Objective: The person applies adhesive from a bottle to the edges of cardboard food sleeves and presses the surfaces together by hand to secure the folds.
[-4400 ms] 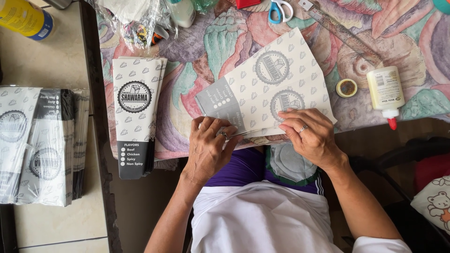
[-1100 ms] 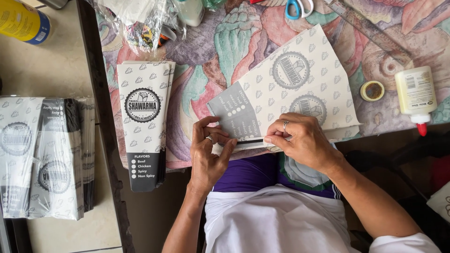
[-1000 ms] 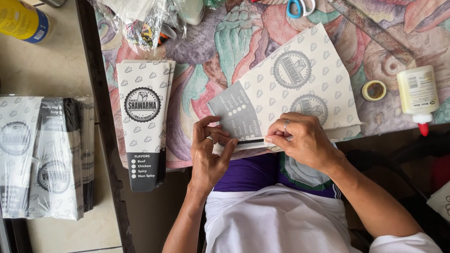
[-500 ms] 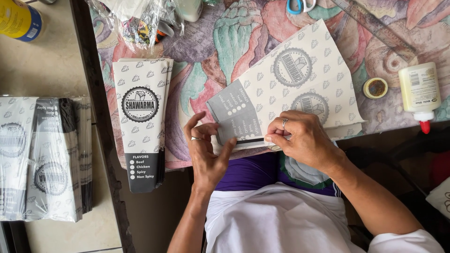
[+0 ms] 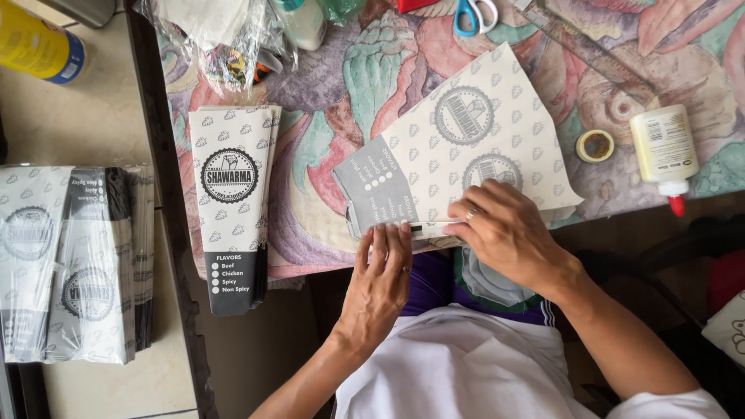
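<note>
A flat printed paper sheet point(image 5: 473, 147), white with grey leaf marks, round emblems and a grey end panel, lies on the patterned tablecloth point(image 5: 372, 70) at the near edge. My left hand point(image 5: 380, 275) lies flat with fingers together, its fingertips pressing the sheet's folded near edge below the grey panel. My right hand point(image 5: 508, 233), a ring on one finger, rests on the same edge to the right and pinches the fold. Both hands touch the sheet side by side.
A stack of finished narrow paper sleeves point(image 5: 230, 202) lies at the left of the cloth. Wrapped bundles of sleeves point(image 5: 74, 264) sit on the side table. A glue bottle point(image 5: 665, 151), tape roll point(image 5: 595, 145), scissors point(image 5: 475, 14), ruler point(image 5: 582, 46) and yellow can point(image 5: 35, 46) are around.
My left hand has flattened and slid its fingers along the folded edge toward my right hand. My right hand stays on the fold. The view has shifted slightly.
</note>
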